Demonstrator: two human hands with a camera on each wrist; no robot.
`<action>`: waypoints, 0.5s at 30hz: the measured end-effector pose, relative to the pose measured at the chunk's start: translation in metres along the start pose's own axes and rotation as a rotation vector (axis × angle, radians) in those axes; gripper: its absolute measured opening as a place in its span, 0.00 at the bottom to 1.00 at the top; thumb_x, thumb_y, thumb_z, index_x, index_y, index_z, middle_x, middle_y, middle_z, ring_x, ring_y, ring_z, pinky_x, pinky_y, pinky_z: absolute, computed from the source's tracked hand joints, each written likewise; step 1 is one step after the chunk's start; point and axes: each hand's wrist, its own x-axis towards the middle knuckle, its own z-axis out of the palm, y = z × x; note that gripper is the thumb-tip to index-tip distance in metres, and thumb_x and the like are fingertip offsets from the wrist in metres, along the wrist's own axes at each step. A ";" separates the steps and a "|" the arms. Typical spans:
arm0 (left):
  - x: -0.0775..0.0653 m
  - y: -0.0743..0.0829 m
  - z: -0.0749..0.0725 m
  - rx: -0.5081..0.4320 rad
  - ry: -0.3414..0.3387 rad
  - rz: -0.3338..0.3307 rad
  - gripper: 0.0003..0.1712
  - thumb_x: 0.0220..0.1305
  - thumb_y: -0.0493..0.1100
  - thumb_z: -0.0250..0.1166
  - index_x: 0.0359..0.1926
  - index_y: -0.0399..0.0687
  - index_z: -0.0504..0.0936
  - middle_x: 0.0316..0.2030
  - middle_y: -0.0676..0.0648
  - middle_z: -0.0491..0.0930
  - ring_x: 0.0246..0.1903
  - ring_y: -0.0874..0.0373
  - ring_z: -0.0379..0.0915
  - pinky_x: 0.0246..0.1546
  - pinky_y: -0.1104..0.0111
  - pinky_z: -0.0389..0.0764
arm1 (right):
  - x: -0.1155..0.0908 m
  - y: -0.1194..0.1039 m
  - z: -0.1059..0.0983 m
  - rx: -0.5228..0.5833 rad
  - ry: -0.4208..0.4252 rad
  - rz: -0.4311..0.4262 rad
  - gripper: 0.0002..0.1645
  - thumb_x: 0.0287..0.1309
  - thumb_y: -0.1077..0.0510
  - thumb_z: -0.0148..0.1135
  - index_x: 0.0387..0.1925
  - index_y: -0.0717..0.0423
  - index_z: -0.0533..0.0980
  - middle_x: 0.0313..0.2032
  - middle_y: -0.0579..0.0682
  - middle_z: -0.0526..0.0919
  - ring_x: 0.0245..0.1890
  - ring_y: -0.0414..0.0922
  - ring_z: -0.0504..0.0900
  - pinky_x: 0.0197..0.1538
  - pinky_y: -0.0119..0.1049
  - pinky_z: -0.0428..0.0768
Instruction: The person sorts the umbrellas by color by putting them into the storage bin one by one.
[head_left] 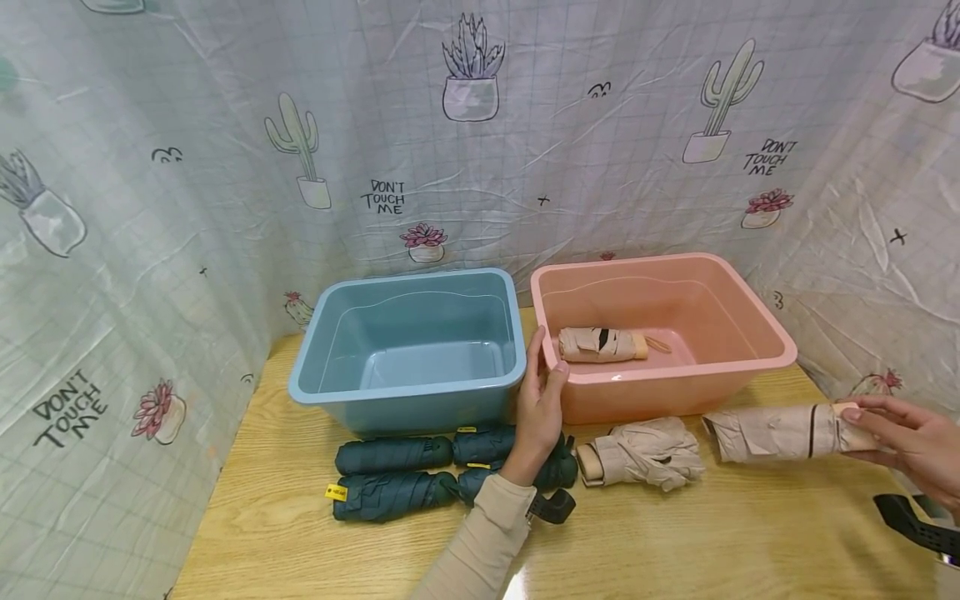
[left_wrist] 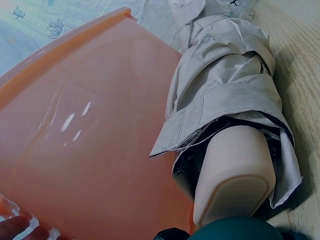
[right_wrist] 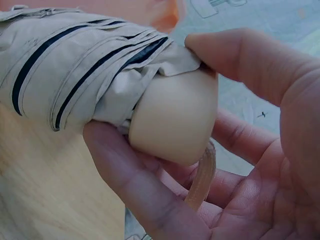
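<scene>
My right hand (head_left: 903, 433) holds a beige folded umbrella (head_left: 780, 432) by its pale handle (right_wrist: 172, 117), at the right of the table. In the right wrist view, thumb and fingers close round that handle, and a wrist strap (right_wrist: 201, 175) hangs beside it. My left hand (head_left: 542, 408) grips the near left corner of the pink tub (head_left: 675, 383), its fingers at the rim. Another beige umbrella (head_left: 600, 343), neatly rolled, lies inside this tub. A third beige umbrella (head_left: 645, 454), loosely bunched, rests on the table in front; its handle end (left_wrist: 235, 175) shows large in the left wrist view.
A blue tub (head_left: 408, 408) stands left of the pink one. Several dark green folded umbrellas (head_left: 393, 454) lie before it, some partly behind my left forearm. The wooden table (head_left: 262, 517) meets a cactus-print curtain (head_left: 360, 125) at the back and sides.
</scene>
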 end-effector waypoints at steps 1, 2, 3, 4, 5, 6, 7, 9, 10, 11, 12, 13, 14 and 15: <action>0.000 0.000 0.000 -0.001 0.000 -0.002 0.35 0.79 0.48 0.53 0.81 0.67 0.52 0.79 0.49 0.57 0.76 0.57 0.59 0.76 0.53 0.61 | 0.000 -0.001 -0.001 0.026 -0.008 -0.013 0.22 0.74 0.70 0.50 0.43 0.41 0.84 0.39 0.32 0.85 0.34 0.34 0.85 0.30 0.33 0.85; 0.000 0.000 0.000 -0.001 -0.001 -0.003 0.35 0.79 0.48 0.53 0.81 0.67 0.52 0.79 0.50 0.57 0.76 0.58 0.59 0.76 0.53 0.61 | 0.001 -0.002 -0.001 0.055 -0.016 -0.027 0.23 0.74 0.70 0.49 0.44 0.43 0.84 0.40 0.33 0.86 0.35 0.34 0.85 0.30 0.33 0.85; 0.000 0.000 0.000 -0.001 -0.001 -0.004 0.35 0.79 0.48 0.53 0.81 0.67 0.52 0.79 0.51 0.57 0.76 0.58 0.59 0.76 0.53 0.61 | 0.001 -0.003 -0.001 0.084 -0.022 -0.037 0.23 0.74 0.71 0.49 0.45 0.44 0.85 0.40 0.34 0.86 0.35 0.34 0.85 0.30 0.34 0.85; -0.001 0.000 0.000 -0.002 -0.001 -0.005 0.35 0.79 0.48 0.53 0.81 0.67 0.52 0.79 0.52 0.58 0.76 0.58 0.59 0.76 0.53 0.61 | 0.002 -0.005 -0.002 0.105 -0.027 -0.045 0.23 0.74 0.71 0.49 0.45 0.45 0.85 0.40 0.34 0.86 0.36 0.34 0.85 0.30 0.34 0.85; 0.000 0.000 0.000 -0.003 -0.001 -0.004 0.35 0.79 0.48 0.53 0.81 0.67 0.52 0.78 0.52 0.58 0.76 0.58 0.59 0.76 0.54 0.61 | 0.002 -0.006 -0.002 0.127 -0.032 -0.052 0.23 0.74 0.72 0.48 0.46 0.47 0.85 0.41 0.34 0.86 0.36 0.34 0.85 0.30 0.34 0.85; 0.000 0.000 0.000 -0.005 -0.002 -0.003 0.35 0.79 0.48 0.53 0.81 0.67 0.52 0.78 0.52 0.58 0.76 0.58 0.59 0.76 0.54 0.61 | 0.003 -0.009 -0.002 0.132 -0.034 -0.052 0.23 0.74 0.72 0.48 0.46 0.47 0.85 0.41 0.34 0.86 0.36 0.34 0.85 0.30 0.34 0.85; 0.000 0.001 0.000 -0.008 -0.003 -0.004 0.35 0.79 0.48 0.53 0.81 0.67 0.52 0.78 0.53 0.59 0.75 0.59 0.59 0.75 0.54 0.62 | 0.003 -0.011 -0.002 0.143 -0.035 -0.053 0.23 0.74 0.72 0.48 0.46 0.47 0.85 0.41 0.35 0.86 0.36 0.34 0.85 0.30 0.34 0.85; 0.000 0.001 0.000 -0.013 -0.004 -0.003 0.35 0.79 0.47 0.53 0.81 0.66 0.52 0.78 0.54 0.59 0.75 0.59 0.60 0.75 0.55 0.62 | 0.004 -0.015 -0.001 0.144 -0.035 -0.049 0.22 0.74 0.72 0.48 0.46 0.48 0.84 0.41 0.35 0.85 0.36 0.34 0.84 0.30 0.35 0.85; 0.000 0.001 0.000 -0.013 -0.004 -0.002 0.35 0.79 0.47 0.53 0.81 0.66 0.52 0.78 0.54 0.59 0.75 0.59 0.60 0.75 0.55 0.62 | 0.004 -0.017 0.000 0.142 -0.035 -0.049 0.22 0.74 0.72 0.48 0.46 0.48 0.84 0.41 0.35 0.85 0.36 0.34 0.84 0.30 0.35 0.85; 0.000 0.001 0.000 -0.012 -0.004 -0.001 0.35 0.79 0.47 0.53 0.81 0.65 0.52 0.78 0.54 0.59 0.75 0.59 0.60 0.75 0.55 0.62 | 0.004 -0.019 0.001 0.139 -0.033 -0.047 0.22 0.74 0.72 0.48 0.46 0.47 0.84 0.40 0.35 0.85 0.35 0.35 0.84 0.30 0.35 0.85; 0.000 0.001 0.000 -0.011 -0.004 0.000 0.35 0.79 0.47 0.53 0.81 0.65 0.52 0.78 0.54 0.59 0.75 0.59 0.61 0.75 0.56 0.62 | 0.005 -0.020 0.002 0.141 -0.033 -0.044 0.22 0.74 0.72 0.48 0.46 0.47 0.84 0.40 0.36 0.85 0.35 0.35 0.85 0.30 0.35 0.85; 0.000 0.000 0.000 -0.008 -0.003 0.001 0.35 0.79 0.47 0.53 0.81 0.64 0.52 0.78 0.54 0.59 0.75 0.59 0.61 0.75 0.56 0.62 | 0.005 -0.022 0.002 0.146 -0.029 -0.047 0.23 0.74 0.72 0.47 0.46 0.47 0.84 0.40 0.36 0.85 0.34 0.36 0.85 0.30 0.35 0.85; 0.000 0.000 0.000 -0.004 -0.003 0.002 0.36 0.79 0.47 0.53 0.81 0.64 0.52 0.78 0.54 0.59 0.75 0.59 0.61 0.75 0.56 0.62 | 0.005 -0.023 0.003 0.146 -0.026 -0.045 0.23 0.74 0.72 0.47 0.45 0.47 0.84 0.39 0.36 0.85 0.34 0.36 0.85 0.30 0.35 0.85; 0.000 0.000 0.000 0.000 -0.002 0.002 0.36 0.79 0.48 0.53 0.81 0.64 0.52 0.78 0.54 0.59 0.75 0.59 0.61 0.75 0.56 0.62 | 0.005 -0.025 0.004 0.151 -0.027 -0.046 0.23 0.74 0.72 0.47 0.45 0.46 0.84 0.39 0.37 0.85 0.34 0.36 0.85 0.29 0.35 0.85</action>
